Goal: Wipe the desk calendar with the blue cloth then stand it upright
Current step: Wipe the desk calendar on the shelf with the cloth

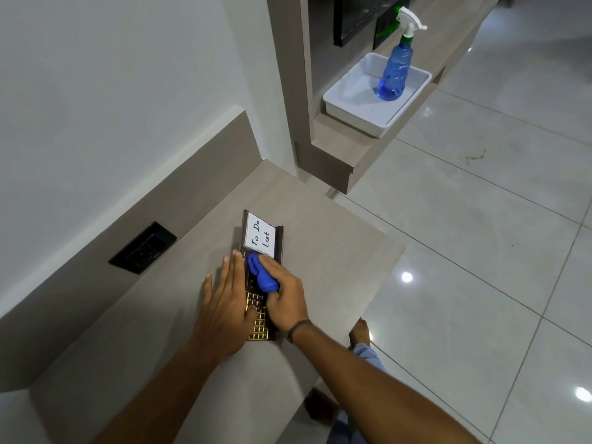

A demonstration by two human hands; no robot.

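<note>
Two bare forearms reach in from the bottom edge toward the desk calendar (261, 283), which lies flat on the pale wood-grain surface (336, 251), not standing. The calendar's long axis runs away from the person, tilted slightly to the right at its far end; its near end shows a gold grid of date squares, and its far end carries a white card lettered "To Do List" (260, 234), the writing running along the long axis. The left hand (229, 299) lies flat with fingers spread and straight, palm down across the calendar's left edge and the surface beside it, gripping nothing. The right hand (285, 296), a dark band at its wrist, is closed around the bunched blue cloth (261, 275), pressing it onto the middle of the calendar just short of the white card. Left of the calendar, a black socket plate (142, 248) sits in the upstand against the wall. Well beyond the calendar's far end, on a separate ledge (339, 136), a white tray (352, 113) holds an upright blue spray bottle (395, 73) with a white and green trigger head. To the calendar's right, past the surface's edge, glossy floor tiles (480, 251) show, with a bare foot (360, 331) near the surface's corner.
</note>
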